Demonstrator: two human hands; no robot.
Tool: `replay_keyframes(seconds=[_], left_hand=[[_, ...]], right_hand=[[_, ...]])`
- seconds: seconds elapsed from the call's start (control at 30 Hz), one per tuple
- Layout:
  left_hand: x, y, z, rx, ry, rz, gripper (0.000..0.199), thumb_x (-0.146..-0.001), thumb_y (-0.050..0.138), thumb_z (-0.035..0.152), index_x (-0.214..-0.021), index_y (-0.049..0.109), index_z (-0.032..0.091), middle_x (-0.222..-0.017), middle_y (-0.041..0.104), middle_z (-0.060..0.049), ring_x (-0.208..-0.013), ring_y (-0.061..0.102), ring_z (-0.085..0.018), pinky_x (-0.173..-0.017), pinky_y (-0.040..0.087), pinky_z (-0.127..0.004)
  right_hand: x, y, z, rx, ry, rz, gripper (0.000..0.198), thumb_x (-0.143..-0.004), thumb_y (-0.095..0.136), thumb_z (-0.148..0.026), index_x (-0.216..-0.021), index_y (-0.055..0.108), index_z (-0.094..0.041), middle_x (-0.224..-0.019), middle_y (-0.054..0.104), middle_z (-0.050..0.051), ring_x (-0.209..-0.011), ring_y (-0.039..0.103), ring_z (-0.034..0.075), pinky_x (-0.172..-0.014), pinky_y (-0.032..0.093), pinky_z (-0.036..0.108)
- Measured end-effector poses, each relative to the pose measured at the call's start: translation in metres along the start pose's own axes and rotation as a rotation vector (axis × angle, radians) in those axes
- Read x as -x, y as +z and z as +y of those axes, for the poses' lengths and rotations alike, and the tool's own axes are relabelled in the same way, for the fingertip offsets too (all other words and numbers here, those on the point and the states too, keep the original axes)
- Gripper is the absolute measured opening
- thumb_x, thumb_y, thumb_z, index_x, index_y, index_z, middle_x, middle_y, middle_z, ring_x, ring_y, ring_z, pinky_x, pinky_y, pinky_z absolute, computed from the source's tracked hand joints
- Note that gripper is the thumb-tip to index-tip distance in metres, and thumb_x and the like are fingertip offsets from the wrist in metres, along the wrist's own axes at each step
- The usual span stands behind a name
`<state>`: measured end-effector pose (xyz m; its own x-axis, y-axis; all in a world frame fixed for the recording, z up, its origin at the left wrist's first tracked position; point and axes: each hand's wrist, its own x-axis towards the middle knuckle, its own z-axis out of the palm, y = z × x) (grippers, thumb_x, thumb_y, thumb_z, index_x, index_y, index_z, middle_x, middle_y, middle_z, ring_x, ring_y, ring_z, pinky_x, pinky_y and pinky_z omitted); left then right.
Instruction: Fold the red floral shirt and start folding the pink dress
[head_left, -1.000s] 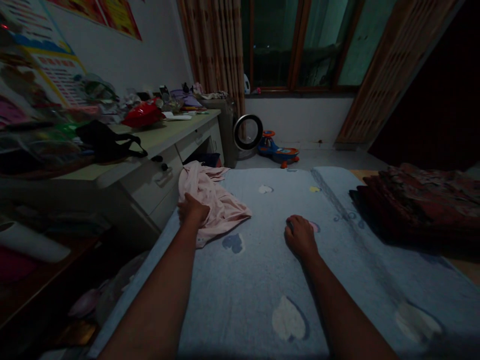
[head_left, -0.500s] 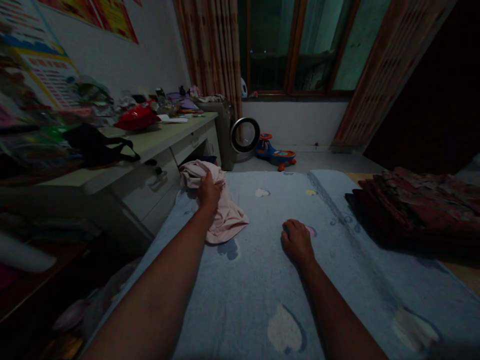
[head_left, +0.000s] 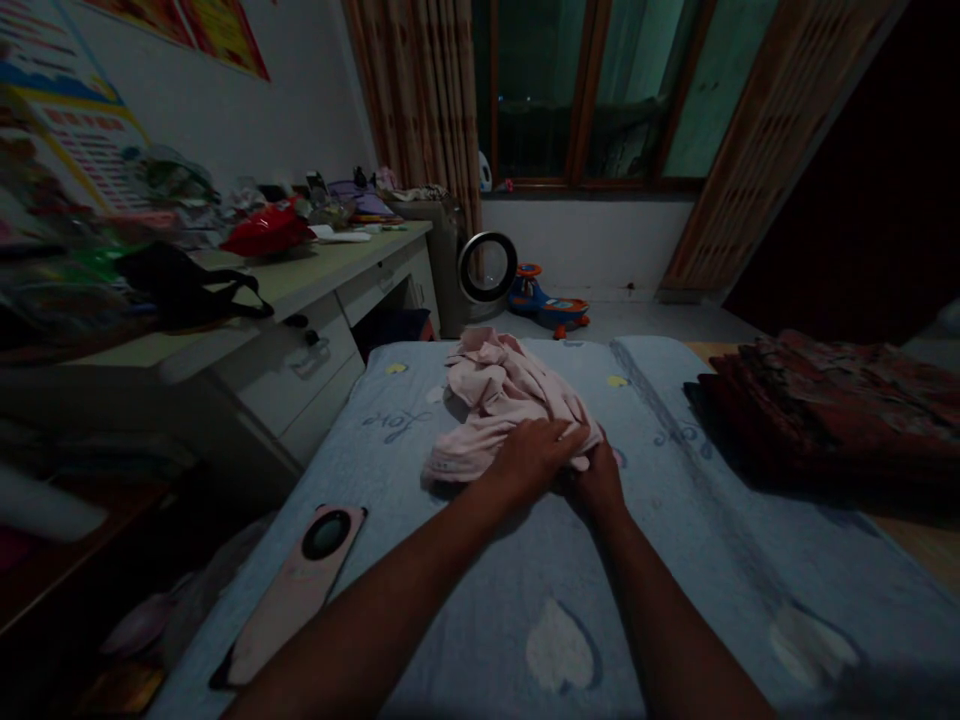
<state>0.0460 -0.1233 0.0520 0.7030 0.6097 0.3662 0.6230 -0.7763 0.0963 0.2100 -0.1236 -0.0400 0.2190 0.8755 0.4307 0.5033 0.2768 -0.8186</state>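
Observation:
A crumpled pale pink garment lies in a loose heap on the blue patterned bedsheet. My left hand reaches across and grips its near right part, thumb and fingers on the cloth. Close beside it, my right hand holds the garment's right edge, its fingertips partly hidden under the fabric. What kind of garment it is cannot be made out. A pink phone with a large round camera ring lies face down next to my left forearm.
A folded stack of dark red floral cloth sits on the bed's right side. Left of the bed stands a cluttered desk with drawers. Beyond the bed's far edge are a round-framed appliance and a blue-orange ride-on toy.
My left hand has brought the pink garment rightward from the bed's left edge to my right hand, which now grips it too. The phone has come into sight.

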Motion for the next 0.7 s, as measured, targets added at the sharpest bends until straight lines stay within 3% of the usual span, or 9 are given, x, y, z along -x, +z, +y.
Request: replay_keyframes(seconds=[0.07,0.17,0.27,0.33,0.4,0.47,0.6,0.7], left_hand=[[0.019,0.004,0.013,0.096,-0.024,0.021,0.053,-0.091,0.055,0.021,-0.143,0.045,0.025,-0.135,0.058,-0.011,-0.115,0.057,-0.025,-0.095,0.047,-0.039],[0.050,0.000,0.010,0.184,-0.104,0.155,0.045,-0.093,0.051,0.021,-0.138,0.051,0.022,-0.139,0.056,-0.011,-0.127,0.051,-0.025,-0.108,0.039,-0.044],[0.080,-0.006,-0.016,0.161,-0.438,0.351,0.036,-0.096,0.042,0.023,-0.127,0.060,0.022,-0.135,0.057,-0.011,-0.126,0.051,-0.026,-0.110,0.038,-0.048],[0.098,-0.004,-0.037,0.167,-0.679,0.405,0.036,-0.093,0.043,0.023,-0.123,0.062,0.019,-0.134,0.056,-0.013,-0.129,0.050,-0.027,-0.111,0.038,-0.047],[0.110,0.002,-0.055,0.201,-0.866,0.339,0.036,-0.087,0.051,0.025,-0.120,0.062,0.017,-0.131,0.057,-0.015,-0.129,0.051,-0.029,-0.110,0.040,-0.046],[0.115,0.010,-0.065,0.257,-0.957,0.243,0.041,-0.084,0.055,0.026,-0.123,0.061,0.014,-0.130,0.059,-0.017,-0.126,0.055,-0.029,-0.107,0.043,-0.042],[0.107,0.018,-0.065,0.347,-0.993,0.067,0.044,-0.077,0.059,0.023,-0.120,0.063,0.014,-0.120,0.067,-0.016,-0.109,0.064,-0.027,-0.094,0.049,-0.037],[0.096,0.013,-0.059,0.531,-0.948,0.077,0.032,-0.073,0.060,0.023,-0.103,0.069,0.016,-0.103,0.073,-0.011,-0.095,0.067,-0.025,-0.086,0.051,-0.034]], right_hand=[[-0.001,-0.003,-0.003,-0.226,0.109,0.021,0.060,-0.077,0.064,-0.036,-0.134,0.052,-0.019,-0.118,0.068,0.010,-0.100,0.063,0.024,-0.089,0.049,0.037],[-0.004,-0.008,-0.005,-0.427,0.266,0.061,0.048,-0.077,0.059,-0.038,-0.120,0.061,-0.018,-0.110,0.070,0.008,-0.097,0.063,0.023,-0.086,0.050,0.035],[-0.007,-0.010,-0.004,-0.506,0.389,0.110,0.044,-0.080,0.053,-0.049,-0.108,0.066,-0.017,-0.102,0.071,0.007,-0.090,0.064,0.021,-0.077,0.050,0.030],[-0.008,-0.012,-0.005,-0.544,0.407,0.097,0.052,-0.082,0.050,-0.059,-0.111,0.065,-0.019,-0.103,0.071,0.007,-0.089,0.065,0.020,-0.074,0.050,0.029],[-0.009,-0.012,-0.007,-0.555,0.362,0.036,0.056,-0.082,0.051,-0.063,-0.116,0.064,-0.020,-0.112,0.070,0.006,-0.095,0.065,0.021,-0.077,0.051,0.029],[-0.009,-0.012,-0.009,-0.507,0.314,-0.046,0.057,-0.078,0.059,-0.061,-0.118,0.063,-0.020,-0.115,0.070,0.006,-0.097,0.065,0.022,-0.079,0.051,0.030],[-0.008,-0.010,-0.009,-0.372,0.350,-0.188,0.052,-0.067,0.072,-0.050,-0.107,0.067,-0.017,-0.094,0.074,0.005,-0.081,0.065,0.021,-0.070,0.051,0.030],[-0.008,-0.010,-0.008,-0.384,0.374,-0.189,0.045,-0.065,0.071,-0.043,-0.102,0.068,-0.017,-0.084,0.072,0.002,-0.072,0.063,0.019,-0.064,0.049,0.028]])
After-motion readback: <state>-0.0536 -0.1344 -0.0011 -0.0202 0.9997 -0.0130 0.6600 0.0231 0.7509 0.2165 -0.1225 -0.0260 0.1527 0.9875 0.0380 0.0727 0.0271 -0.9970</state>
